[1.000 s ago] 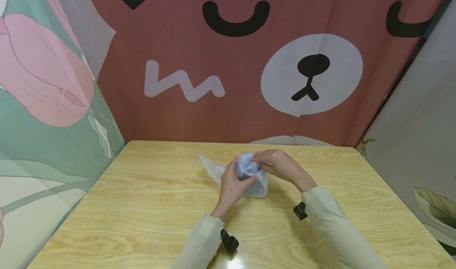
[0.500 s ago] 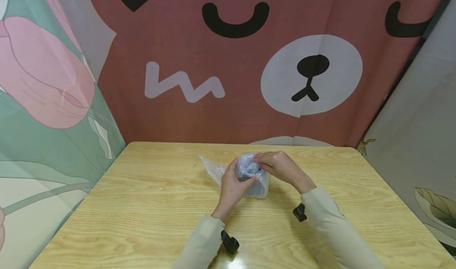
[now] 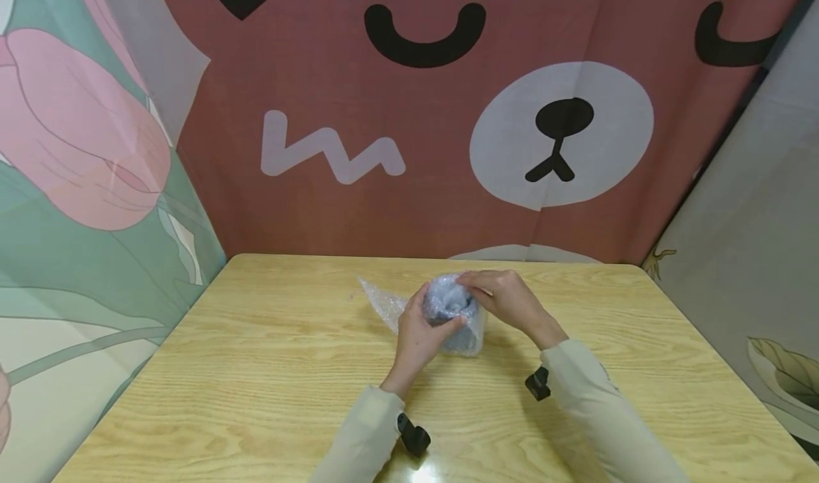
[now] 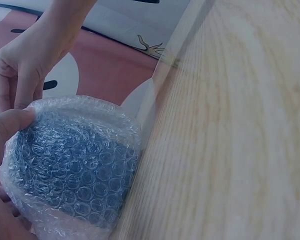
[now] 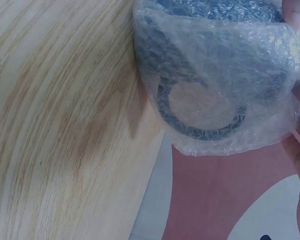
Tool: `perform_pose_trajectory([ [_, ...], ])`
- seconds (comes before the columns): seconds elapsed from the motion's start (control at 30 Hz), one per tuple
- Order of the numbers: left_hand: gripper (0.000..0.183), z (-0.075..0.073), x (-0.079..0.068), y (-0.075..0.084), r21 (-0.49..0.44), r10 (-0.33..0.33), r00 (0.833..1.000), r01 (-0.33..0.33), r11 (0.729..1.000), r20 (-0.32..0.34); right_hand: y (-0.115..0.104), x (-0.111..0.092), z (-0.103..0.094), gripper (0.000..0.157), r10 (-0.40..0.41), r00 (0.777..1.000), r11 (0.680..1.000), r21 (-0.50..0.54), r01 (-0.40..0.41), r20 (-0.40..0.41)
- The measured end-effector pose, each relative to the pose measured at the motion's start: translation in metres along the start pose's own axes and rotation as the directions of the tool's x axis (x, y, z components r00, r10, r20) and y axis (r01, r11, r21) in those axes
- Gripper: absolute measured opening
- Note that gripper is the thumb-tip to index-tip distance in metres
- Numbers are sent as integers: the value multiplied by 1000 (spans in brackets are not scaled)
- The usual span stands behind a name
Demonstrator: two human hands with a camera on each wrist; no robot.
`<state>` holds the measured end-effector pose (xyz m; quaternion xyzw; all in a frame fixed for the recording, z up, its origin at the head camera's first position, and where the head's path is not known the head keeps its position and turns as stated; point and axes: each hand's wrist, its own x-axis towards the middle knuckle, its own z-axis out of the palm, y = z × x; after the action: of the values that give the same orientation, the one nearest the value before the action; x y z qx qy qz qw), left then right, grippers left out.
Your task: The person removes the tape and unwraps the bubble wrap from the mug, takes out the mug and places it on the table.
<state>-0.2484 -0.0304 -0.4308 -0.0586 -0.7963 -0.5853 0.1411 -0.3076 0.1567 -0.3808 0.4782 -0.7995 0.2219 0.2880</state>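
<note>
- The printed cloth (image 3: 422, 141) closes off the far side, behind the tabletop (image 3: 256, 362).
- On the tabletop, toward its far edge and just right of its middle, is the wrapped bundle (image 3: 467, 337): a bluish thing inside bubble wrap. It is squat, with no clear long axis; its gathered end faces up.
- The right hand (image 3: 508, 301) comes in from the right, above the bundle. Its grip is bent down on the upper rim, fingers and thumb seeming to pinch the wrap there. This is the hand nearer the gathered end.
- The left hand (image 3: 419, 337) grasps the bundle from the near left, its grip clamped on it: thumb along the near side of the rim, fingers reaching round the left.
- The loose flap of wrap (image 3: 384, 305) is the relation to watch. It runs out leftward from the bundle, its long axis slanting away to a pointed corner. It lies just beyond the left hand, which is much the nearer; the bundle and left hand stand between it and the right grip.
- A dark curved band (image 5: 205, 134), perhaps a handle, shows through the wrap on the side facing the right wrist camera.
</note>
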Motion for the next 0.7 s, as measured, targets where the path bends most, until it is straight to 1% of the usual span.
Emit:
perform_pose_trajectory([
  [0.17,91,0,0,0,7,5,1000,-5,1000,1,3,0,3,24,24,998,1000,15,-23,-52],
  [0.33,90,0,0,-1,8,17,1000,-17,1000,-1,4,0,4,22,91,991,995,53,-86,-101],
  [0.53,89,0,1,0,17,22,1000,-22,1000,2,3,2,4,22,165,977,984,91,-153,-133],
  [0.7,89,0,1,0,16,19,1000,-19,1000,0,2,3,4,21,245,957,966,125,-227,-156],
])
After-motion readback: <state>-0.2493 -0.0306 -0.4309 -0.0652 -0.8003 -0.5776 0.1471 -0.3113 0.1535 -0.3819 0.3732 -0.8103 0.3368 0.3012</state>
